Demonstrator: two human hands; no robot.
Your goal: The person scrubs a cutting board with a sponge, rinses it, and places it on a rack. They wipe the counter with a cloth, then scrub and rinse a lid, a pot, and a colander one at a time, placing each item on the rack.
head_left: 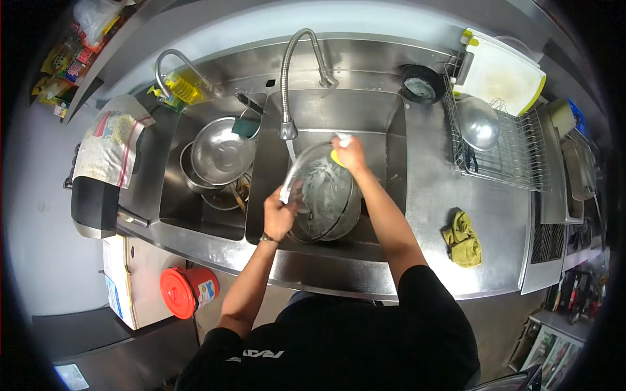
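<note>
In the right basin of the sink [385, 107], my left hand [280, 216] grips the near-left rim of a tilted round bowl [324, 179] streaked with white suds. My right hand [350, 154], closed on a yellow sponge [336, 158], is at the bowl's upper right edge; motion blurs it slightly. Water runs from the flexible faucet [287, 129] down beside the bowl's left rim. Another round vessel [345, 225] shows partly beneath the bowl, its remaining shape hidden.
The left basin holds a metal bowl [223, 151], a pot and a green scouring pad [245, 127]. Yellow soap bottles [182, 89] stand behind it. To the right are a black pan [420, 85], a dish rack [505, 159] and an olive cloth [462, 239].
</note>
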